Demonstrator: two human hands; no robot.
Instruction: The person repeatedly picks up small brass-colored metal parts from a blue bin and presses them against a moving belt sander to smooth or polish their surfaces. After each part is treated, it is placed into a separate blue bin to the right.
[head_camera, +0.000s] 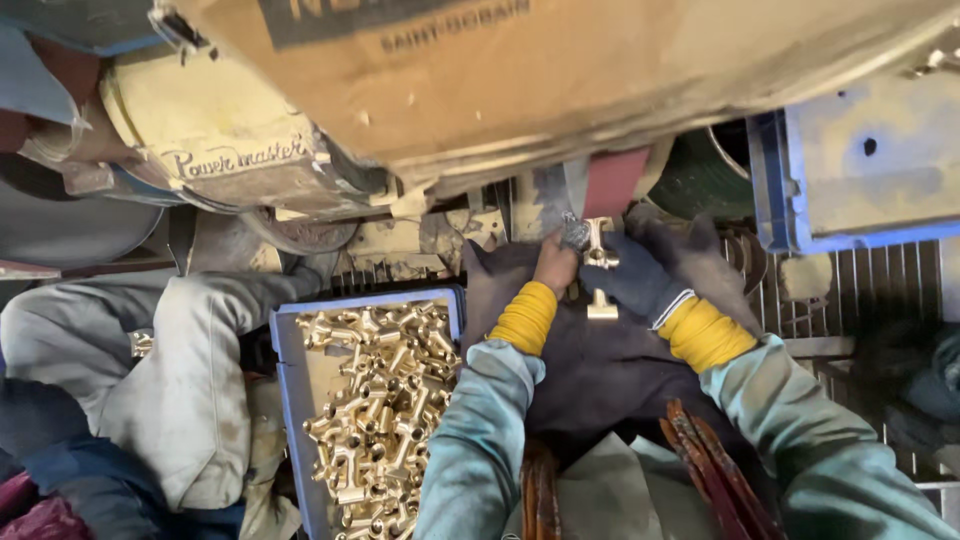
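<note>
Both my hands hold one brass T-shaped fitting (600, 268) up against a dark red sanding belt (612, 182). My left hand (556, 262) grips it from the left, its fingertips wrapped in grey. My right hand (640, 278) wears a dark glove and grips it from the right. Yellow cuffs show at both wrists under teal sleeves. A dark cloth (600, 370) lies across my lap beneath the hands.
A blue tray (286, 400) at my left holds several brass fittings (385, 400). A cream machine housing (215, 135) and a brown cardboard sheet (560, 70) hang above. Another person in grey clothes (170, 390) sits at left. A blue crate (860, 165) stands at right.
</note>
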